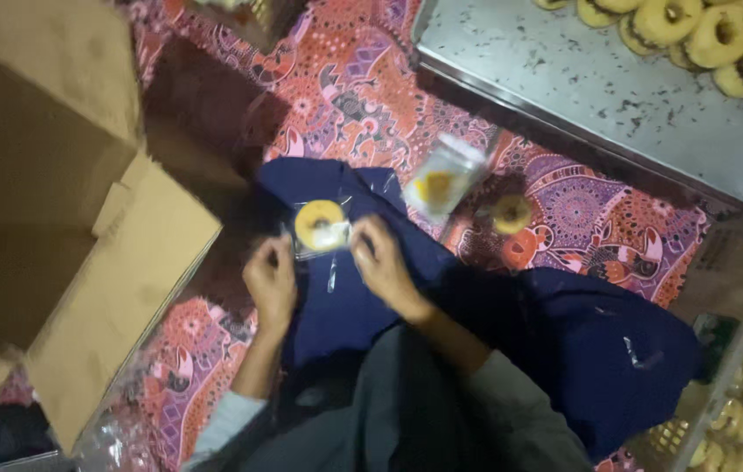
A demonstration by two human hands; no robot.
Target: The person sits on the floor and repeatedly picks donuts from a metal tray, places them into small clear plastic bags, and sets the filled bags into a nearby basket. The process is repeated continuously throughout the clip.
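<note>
Both hands pinch a clear bag [322, 229] holding a yellow ring cookie [319, 222] over the dark blue cloth [345, 297], the left hand [271, 281] closed on its left edge, the right hand [382, 262] on its right, the bag stretched crosswise between them.

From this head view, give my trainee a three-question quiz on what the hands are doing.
1. True or false: both hands grip one clear bag holding a ring-shaped yellow cookie.
2. What lies on the patterned mat just beyond the right hand?
A. scissors
B. another clear bagged cookie
C. a cup
3. Which side is the open cardboard box on?

Key:
1. True; the left hand grips the other edge.
2. B
3. The person's left.
</note>
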